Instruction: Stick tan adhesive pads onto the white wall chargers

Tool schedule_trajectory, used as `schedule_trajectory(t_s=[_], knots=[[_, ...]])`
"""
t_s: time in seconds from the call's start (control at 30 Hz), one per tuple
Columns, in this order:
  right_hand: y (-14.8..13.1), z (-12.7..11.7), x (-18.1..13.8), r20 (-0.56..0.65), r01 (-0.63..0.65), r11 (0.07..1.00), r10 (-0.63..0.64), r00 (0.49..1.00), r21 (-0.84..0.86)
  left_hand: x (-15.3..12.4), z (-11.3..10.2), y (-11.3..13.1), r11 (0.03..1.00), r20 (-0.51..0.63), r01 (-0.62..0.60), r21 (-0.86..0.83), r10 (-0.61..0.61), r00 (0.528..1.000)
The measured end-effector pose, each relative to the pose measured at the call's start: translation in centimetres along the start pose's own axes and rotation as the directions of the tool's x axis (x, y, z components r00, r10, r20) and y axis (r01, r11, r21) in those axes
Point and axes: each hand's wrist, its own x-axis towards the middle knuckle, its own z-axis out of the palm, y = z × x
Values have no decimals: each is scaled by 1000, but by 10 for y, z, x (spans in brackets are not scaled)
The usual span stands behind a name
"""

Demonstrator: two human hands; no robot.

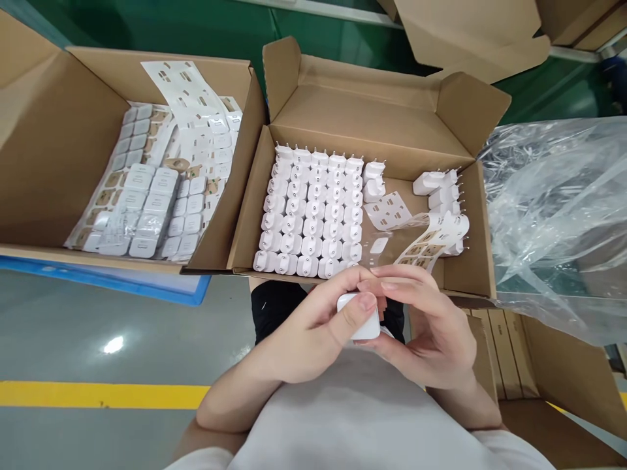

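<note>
In front of my chest I hold a white plug charger [367, 328], its smooth rounded face turned up. My left hand [313, 336] grips it, the thumb lying across that face. My right hand [435, 329] curls round its right side, with the thumb by the lower edge and fingers at the far edge; its exact contact is partly hidden. Just beyond my hands, a shallow cardboard box [386, 134] contains packed rows of white plug chargers [313, 215], pins upward. More plug chargers [443, 189] stand at its right, beside a curling label sheet [434, 235].
On the left, a deeper cardboard box [34, 150] holds wrapped white chargers [149, 202] and label sheets [183, 91]. Clear plastic [558, 215] bulges at the right. Below it sits an open carton [568, 365]. A blue-edged board [198, 290] pokes out under the left box.
</note>
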Motion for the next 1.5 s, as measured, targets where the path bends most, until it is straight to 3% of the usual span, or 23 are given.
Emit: schedule_trajectory(t_s=[0.13,0.27,0.37,0.8,0.97,1.03,1.13,1.27,1.5], knots=[[-2,1,0,-1,-16,1000,16,1000,-7,3,0,0,996,36,-12,-89,15,999],[-3,2,2,1,-2,1000,2,1000,-21,5,-1,1,994,28,-93,57,92,995],[-1,2,2,2,1,1000,-1,1000,4,5,-4,-1,991,73,-120,58,115,991],[9,4,-1,-53,120,991,-117,992,63,-1,-15,11,984,282,-112,136,70,957],[11,5,-1,-39,169,984,-167,985,63,-4,-21,19,880,358,-318,352,188,915],[12,6,-3,-51,177,981,-173,984,84,-5,-22,21,847,380,-347,402,190,905],[13,9,-5,-80,195,976,-188,979,96,-8,-20,24,887,359,-255,385,111,927],[15,12,-4,-125,239,969,-229,965,65,-13,-13,20,949,198,-111,294,53,979],[16,6,-7,-76,205,977,-201,977,57,-10,-6,18,970,171,-61,235,20,985]])
